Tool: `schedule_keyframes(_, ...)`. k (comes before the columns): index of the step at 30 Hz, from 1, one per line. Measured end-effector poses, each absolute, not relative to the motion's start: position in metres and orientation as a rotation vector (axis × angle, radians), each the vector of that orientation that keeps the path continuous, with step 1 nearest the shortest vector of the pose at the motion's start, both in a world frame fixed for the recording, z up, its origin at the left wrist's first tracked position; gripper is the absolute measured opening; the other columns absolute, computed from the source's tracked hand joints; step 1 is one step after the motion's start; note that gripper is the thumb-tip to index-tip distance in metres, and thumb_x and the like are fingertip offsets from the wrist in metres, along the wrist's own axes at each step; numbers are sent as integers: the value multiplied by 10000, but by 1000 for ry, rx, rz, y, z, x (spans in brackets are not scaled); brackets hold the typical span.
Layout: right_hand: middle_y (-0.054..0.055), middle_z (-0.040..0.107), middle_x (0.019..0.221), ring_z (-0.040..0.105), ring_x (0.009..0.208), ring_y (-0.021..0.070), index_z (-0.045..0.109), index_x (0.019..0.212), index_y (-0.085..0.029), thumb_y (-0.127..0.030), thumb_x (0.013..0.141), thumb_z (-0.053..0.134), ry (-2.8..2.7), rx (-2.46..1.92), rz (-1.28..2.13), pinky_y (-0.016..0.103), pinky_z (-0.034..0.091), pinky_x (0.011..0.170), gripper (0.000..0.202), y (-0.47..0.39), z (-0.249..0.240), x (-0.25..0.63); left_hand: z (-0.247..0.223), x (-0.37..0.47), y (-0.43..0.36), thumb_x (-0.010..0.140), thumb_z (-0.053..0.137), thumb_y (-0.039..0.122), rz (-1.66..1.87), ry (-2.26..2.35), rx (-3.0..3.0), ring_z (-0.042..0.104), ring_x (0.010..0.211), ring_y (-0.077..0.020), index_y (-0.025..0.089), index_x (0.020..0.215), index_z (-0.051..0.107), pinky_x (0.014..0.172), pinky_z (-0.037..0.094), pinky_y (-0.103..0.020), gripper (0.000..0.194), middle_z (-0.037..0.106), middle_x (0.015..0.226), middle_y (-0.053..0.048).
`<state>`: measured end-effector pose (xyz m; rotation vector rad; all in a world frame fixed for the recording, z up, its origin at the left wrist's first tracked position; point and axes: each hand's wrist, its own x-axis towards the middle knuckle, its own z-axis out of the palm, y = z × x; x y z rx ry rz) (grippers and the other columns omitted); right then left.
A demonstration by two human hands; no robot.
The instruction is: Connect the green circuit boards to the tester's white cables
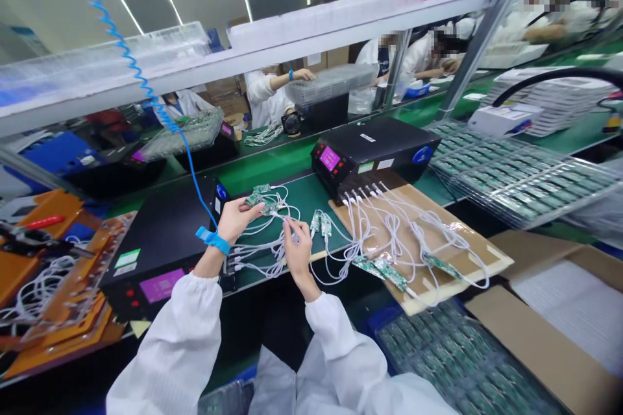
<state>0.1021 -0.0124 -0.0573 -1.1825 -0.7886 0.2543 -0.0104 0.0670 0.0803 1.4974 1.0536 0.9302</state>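
My left hand, a blue wrist strap below it, pinches a small green circuit board by its left end. My right hand is closed around a white cable just right of that board; whether the plug sits fully in the board cannot be seen. Another green board lies just behind, on its own cable. To the right of my right hand, a pair of wired boards rests at the bench edge. More cabled boards lie on a brown cardboard sheet.
Black test boxes with purple screens stand left and right. A coiled blue cord hangs down to my left wrist. Trays of boards stand right, above an open carton. Orange fixtures stand left. Co-workers sit opposite.
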Motion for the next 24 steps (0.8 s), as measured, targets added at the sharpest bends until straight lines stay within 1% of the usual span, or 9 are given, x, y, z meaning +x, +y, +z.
schedule_keyframes(3,87,651,1060,662,1014,184,759,1281,-192,-475,1040,548,-772,-1204,248,345,541,965,427,-29,-67,108,76,-17,44,523,977,569,1037,1024,1471,762,903,-255,113,895,763,957,636,-434,625,793,906,-101)
schedule_keyframes(6,92,668,1063,655,1009,184,760,1270,-181,-464,1053,512,-779,-1217,235,354,536,969,434,-41,-68,121,73,-23,30,605,946,552,1163,1030,1511,762,912,-249,121,902,762,943,646,-421,555,788,921,-91)
schedule_keyframes(9,76,711,996,658,990,197,748,1279,-178,-464,1016,591,-762,-1194,216,392,524,998,419,-48,-57,131,71,-27,22,694,895,507,1268,1074,1587,772,898,-249,140,922,779,902,650,-382,448,796,943,-85)
schedule_keyframes(12,54,730,927,668,868,183,751,1259,-196,-450,1000,633,-804,-1132,251,375,562,906,381,-47,-40,127,67,-24,16,745,848,480,1314,1134,1674,776,872,-253,157,912,790,841,639,-339,368,802,908,-82)
schedule_keyframes(14,58,738,930,672,832,177,791,1163,-219,-419,1008,635,-907,-1065,238,357,579,844,297,-43,-29,116,63,-21,14,760,831,480,1308,1181,1736,772,843,-250,162,870,791,793,624,-314,338,799,862,-78)
schedule_keyframes(16,63,737,937,686,853,180,815,1107,-237,-375,1015,642,-997,-985,183,348,588,834,239,-37,-21,103,58,-19,13,762,828,487,1292,1221,1772,766,808,-244,165,822,789,746,607,-297,330,789,813,-67)
schedule_keyframes(18,61,720,927,692,863,175,819,1127,-246,-332,1022,639,-1031,-925,131,334,593,825,225,-30,-15,89,53,-19,13,763,827,488,1277,1226,1775,764,796,-242,165,798,791,724,597,-288,327,783,787,-57)
schedule_keyframes(20,56,691,909,682,835,163,818,1147,-243,-306,1028,633,-1037,-905,97,318,594,800,229,-24,-11,78,49,-20,14,764,828,478,1273,1211,1758,767,809,-246,161,814,804,724,595,-285,322,785,790,-53)
schedule_keyframes(24,41,651,879,646,755,141,823,1103,-247,-326,1026,627,-1022,-968,82,303,597,749,225,-17,-8,67,44,-22,15,764,827,470,1293,1208,1710,771,817,-249,155,869,824,729,606,-292,332,798,819,-56)
